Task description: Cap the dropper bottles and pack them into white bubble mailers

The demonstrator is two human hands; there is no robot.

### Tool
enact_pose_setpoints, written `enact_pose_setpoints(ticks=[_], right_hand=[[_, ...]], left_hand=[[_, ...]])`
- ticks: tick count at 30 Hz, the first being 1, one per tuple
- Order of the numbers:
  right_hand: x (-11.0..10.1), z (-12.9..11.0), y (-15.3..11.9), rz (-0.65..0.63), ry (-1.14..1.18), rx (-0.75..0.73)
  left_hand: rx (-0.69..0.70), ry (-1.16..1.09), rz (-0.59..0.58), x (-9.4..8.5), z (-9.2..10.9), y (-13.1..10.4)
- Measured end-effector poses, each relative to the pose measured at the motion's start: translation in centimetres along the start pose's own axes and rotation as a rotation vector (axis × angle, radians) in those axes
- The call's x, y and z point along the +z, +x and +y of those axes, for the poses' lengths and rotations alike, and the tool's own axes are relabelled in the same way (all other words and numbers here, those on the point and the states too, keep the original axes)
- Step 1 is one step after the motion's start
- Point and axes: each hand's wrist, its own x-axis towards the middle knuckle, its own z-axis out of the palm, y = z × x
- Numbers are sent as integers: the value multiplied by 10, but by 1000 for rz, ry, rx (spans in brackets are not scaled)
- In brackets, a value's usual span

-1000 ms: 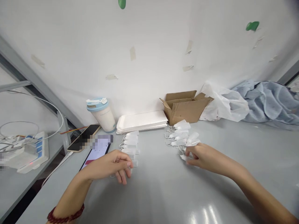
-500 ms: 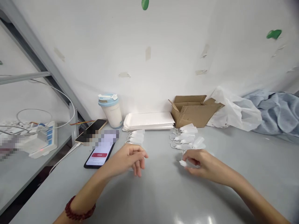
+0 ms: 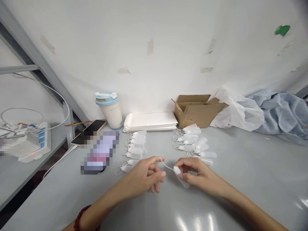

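Note:
My right hand [image 3: 199, 175] pinches a small translucent squeeze bottle [image 3: 183, 182] with a white cap, tilted, its thin needle tip showing. From its neck a curved white tether [image 3: 166, 165] reaches to the index fingertip of my left hand [image 3: 149, 176]. That hand's thumb and fingers are apart; whether the fingertip presses on the tether is hard to tell. Beyond the left hand lies a column of similar squeeze bottles [image 3: 136, 150], tethers facing left. Past my right hand is a looser group of such bottles [image 3: 189, 139], some turned at different angles.
Along the wall stand a lidded cup [image 3: 112, 114], a stack of white padded sleeves [image 3: 150, 121], an open cardboard box [image 3: 199, 115], a white plastic bag [image 3: 243, 112] and bluish cloth [image 3: 284, 112]. Two phones, one a dark phone [image 3: 90, 131], lie left, near a power strip [image 3: 40, 144].
My right hand has brought a squeeze bottle from the right-hand group toward the middle. My left hand has moved right, close to its tether. The camera view has shifted slightly.

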Motion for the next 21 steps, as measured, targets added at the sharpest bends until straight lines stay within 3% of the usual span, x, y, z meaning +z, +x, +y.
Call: enact_pose_setpoints(ticks=[6,11,16,21], right_hand=[[6,-4,-3,-56,207,69],[8,-2,-2,-30,292,75],[7,-3,-3,-28,255,64],[7,-5,-2,-2,186,70]], left_hand=[[90,-2,93,-2,-1,3],[131,-40,158,-5,-1,5],[130,-30,161,-4,-1,6],[77,105,85,0,1,4]])
